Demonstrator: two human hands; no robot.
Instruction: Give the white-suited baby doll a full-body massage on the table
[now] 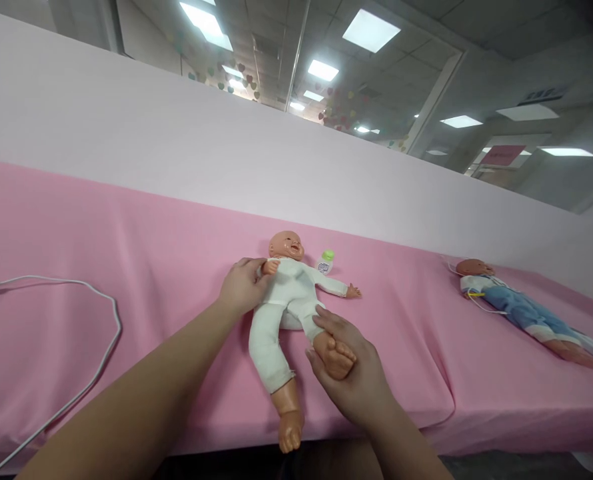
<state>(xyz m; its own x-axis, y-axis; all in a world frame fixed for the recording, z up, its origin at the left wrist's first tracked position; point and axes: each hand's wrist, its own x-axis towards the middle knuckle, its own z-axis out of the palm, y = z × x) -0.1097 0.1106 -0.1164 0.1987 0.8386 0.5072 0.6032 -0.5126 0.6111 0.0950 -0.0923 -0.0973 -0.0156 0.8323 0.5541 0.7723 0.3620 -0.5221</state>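
A baby doll (290,283) in a white cloth suit lies on its back, head toward the wall. My left hand (244,285) is at the doll's bent arm on the left, its fingers closed about the sleeve beside the doll's small hand. Around the doll's lower leg on the right, my right hand (352,365) is wrapped, thumb below and fingers over the trouser leg; the bare foot shows in front of the palm. The doll's other leg stretches toward the near edge. Beside its shoulder stands a small bottle (325,262) with a green cap.
Pink cloth (176,233) covers the long table. A second doll (521,310) in blue and white lies at the right with thin tubing on it. A white cable (118,313) curves across the left. Behind are a white wall (226,153) and glass panes.
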